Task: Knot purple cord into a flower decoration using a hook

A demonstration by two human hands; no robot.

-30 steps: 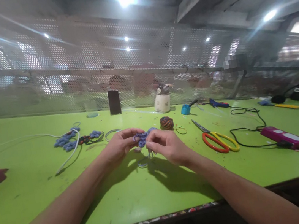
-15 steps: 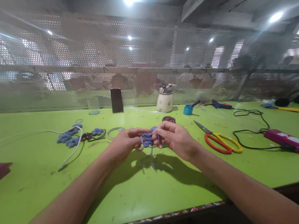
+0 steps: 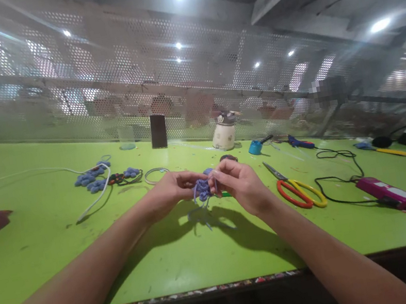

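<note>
Between my two hands is a small purple-blue crocheted yarn piece (image 3: 203, 188), held just above the green table (image 3: 192, 269). My left hand (image 3: 171, 191) pinches its left side with thumb and fingers. On the other side my right hand (image 3: 238, 185) has its fingertips closed at the piece's edge, with a yarn strand by them. Loose yarn tails (image 3: 203, 217) hang below. A green stick-like thing (image 3: 225, 194) shows under the right fingers; the rest of it is hidden. More blue crocheted flowers (image 3: 92, 181) lie at the left.
Scissors (image 3: 299, 192) with red and yellow handles lie right of my hands, near a magenta power box (image 3: 388, 191) with a black cord. Behind stand a white bottle (image 3: 224, 136), a dark phone-like slab (image 3: 158, 131) and a blue pot (image 3: 255, 147). A white cable (image 3: 98, 207) crosses the left.
The yarn piece has turned slightly between my fingers, and more of the green stick shows. Both hands stay at nearly the same spot. The view has shifted a little.
</note>
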